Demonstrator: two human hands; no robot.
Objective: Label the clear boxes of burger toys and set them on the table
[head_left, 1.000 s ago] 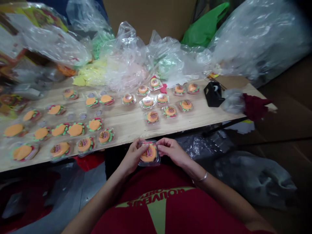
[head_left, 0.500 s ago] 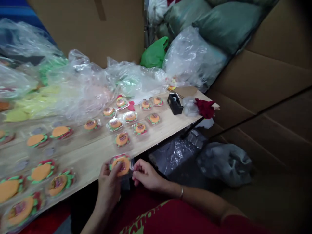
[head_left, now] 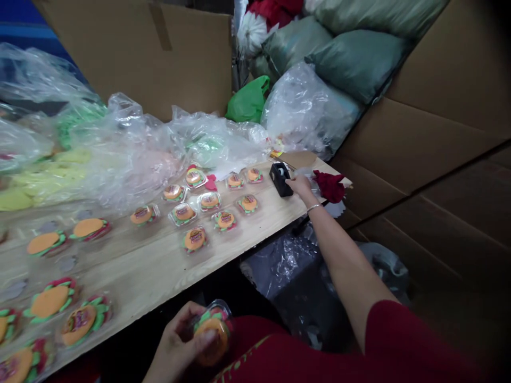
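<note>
In my left hand [head_left: 181, 340], low near my lap, is a clear plastic package with a toy burger [head_left: 213, 335] inside. The thumb presses on its orange bun and the fingers go round its edge. My right hand [head_left: 301, 187] reaches far out to the black tape dispenser [head_left: 280, 180], its fingers pinched at the cutting end; the tape itself is too small to see between them. Several more packaged burgers [head_left: 195, 239] lie in loose rows on the wooden table [head_left: 159, 276]. A dark red cloth [head_left: 329, 185] lies just beyond my right hand.
Clear bags of yellow and pink pieces [head_left: 131, 154] line the table's back. A green bag [head_left: 249, 101] and large grey-green sacks [head_left: 355, 61] are piled behind. Cardboard boxes [head_left: 431, 138] stand at the right, and a grey plastic bag [head_left: 383, 266] lies below the table edge.
My right hand has left the packaged burger and stretched out to the tape dispenser. My left hand has drawn the package down from the table edge toward my lap.
</note>
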